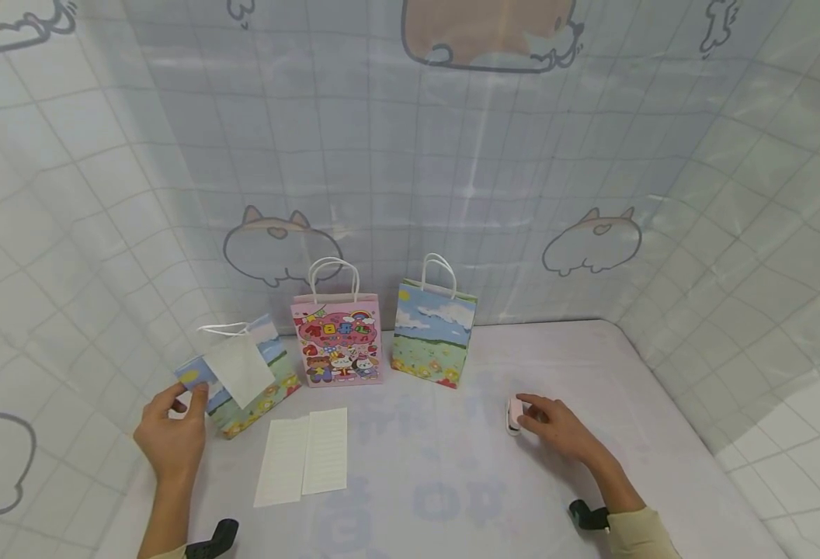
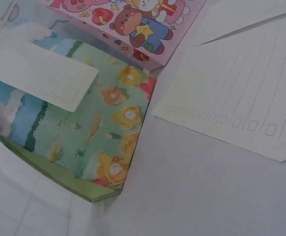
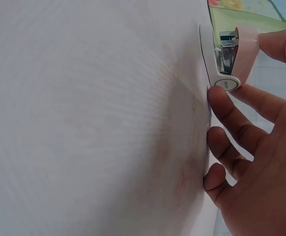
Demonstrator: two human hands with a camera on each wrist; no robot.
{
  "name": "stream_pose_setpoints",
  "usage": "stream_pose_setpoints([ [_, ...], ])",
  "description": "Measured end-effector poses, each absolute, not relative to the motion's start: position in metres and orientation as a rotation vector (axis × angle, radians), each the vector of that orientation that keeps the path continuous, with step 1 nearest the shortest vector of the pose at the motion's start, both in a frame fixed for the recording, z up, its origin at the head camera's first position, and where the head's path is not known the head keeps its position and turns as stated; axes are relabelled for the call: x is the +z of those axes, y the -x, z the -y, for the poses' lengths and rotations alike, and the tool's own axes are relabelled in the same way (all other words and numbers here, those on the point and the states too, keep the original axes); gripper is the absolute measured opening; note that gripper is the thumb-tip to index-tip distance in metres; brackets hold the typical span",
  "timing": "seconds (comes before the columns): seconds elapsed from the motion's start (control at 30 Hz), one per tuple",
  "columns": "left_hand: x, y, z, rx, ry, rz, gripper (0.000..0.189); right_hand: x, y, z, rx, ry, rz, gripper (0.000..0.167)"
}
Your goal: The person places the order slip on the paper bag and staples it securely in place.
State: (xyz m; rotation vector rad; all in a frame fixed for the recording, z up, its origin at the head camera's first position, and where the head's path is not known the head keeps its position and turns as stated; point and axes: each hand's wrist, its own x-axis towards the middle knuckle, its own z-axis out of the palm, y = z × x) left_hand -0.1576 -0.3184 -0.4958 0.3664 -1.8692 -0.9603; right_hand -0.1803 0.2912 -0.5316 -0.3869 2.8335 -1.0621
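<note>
My left hand (image 1: 172,442) grips the upper left corner of a tilted paper gift bag (image 1: 266,404) printed with sky, grass and flowers. A blank-looking white paper slip (image 1: 238,369) lies over the bag's front near its white handle; in the left wrist view, the slip (image 2: 44,73) shows small printed boxes along one edge. On the right, my right hand (image 1: 560,431) holds a small pink and white stapler (image 1: 514,415) resting on the table. In the right wrist view, the thumb touches the stapler's (image 3: 246,54) pink top and the index finger reaches its hinge end.
A pink cartoon gift bag (image 1: 336,341) and another landscape gift bag (image 1: 432,334) stand upright at the back. Two lined paper sheets, one on the left (image 1: 281,462) and one on the right (image 1: 326,450), lie side by side on the white table (image 1: 438,442). Patterned curtains (image 1: 452,171) surround the table.
</note>
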Motion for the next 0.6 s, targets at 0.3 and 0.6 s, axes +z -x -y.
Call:
stream_pose_setpoints([
  [0.3, -0.4961, 0.1537, 0.3181, -0.990, -0.335, 1.840, 0.027, -0.5330, 0.1781, -0.2907, -1.078, 0.398, -2.833, 0.052],
  [0.6, -0.4917, 0.1502, 0.3181, -1.013, -0.278, 1.815, 0.034, -0.5330, 0.1790, -0.2904, -1.068, 0.395, -2.847, 0.051],
])
